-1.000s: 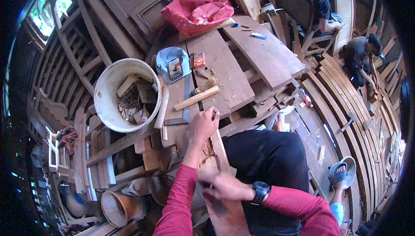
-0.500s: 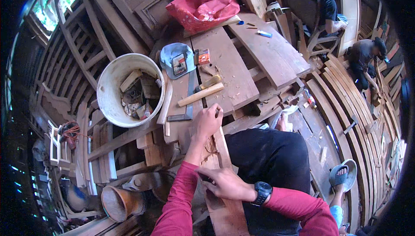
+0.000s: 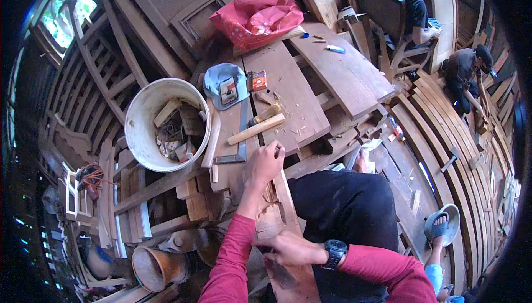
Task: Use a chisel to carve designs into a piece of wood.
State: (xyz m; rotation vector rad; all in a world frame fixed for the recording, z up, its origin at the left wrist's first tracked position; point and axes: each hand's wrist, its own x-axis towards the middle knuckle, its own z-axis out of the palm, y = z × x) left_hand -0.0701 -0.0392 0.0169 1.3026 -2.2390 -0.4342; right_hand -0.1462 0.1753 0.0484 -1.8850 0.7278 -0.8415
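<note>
A long wooden board (image 3: 285,209) with a splintered, carved-out patch lies lengthwise beside my black-trousered leg (image 3: 349,209). My left hand (image 3: 266,164) is closed at the board's far end, gripping it. Lower down, my right hand (image 3: 291,250) has curled fingers over the board, and what they hold, if anything, is hidden. Beyond my left hand, a wooden stick (image 3: 256,129), a yellow-handled tool (image 3: 270,111), a metal square (image 3: 238,156), a small red box (image 3: 257,79) and a light blue cap (image 3: 215,81) lie on planks (image 3: 291,73).
A white bucket of scraps (image 3: 136,128) stands left; an orange container (image 3: 172,267) is lower left. A red bag (image 3: 255,17) tops the planks. Two co-workers (image 3: 415,20) (image 3: 463,81) are upper right. A hammer (image 3: 451,156) rests on curved timber strips (image 3: 435,125); another person's sandalled foot (image 3: 438,222) is right.
The view has shifted slightly, with the bench sitting a little lower than half a second ago. My right hand is slightly lower on the board; my left hand stays at its far end.
</note>
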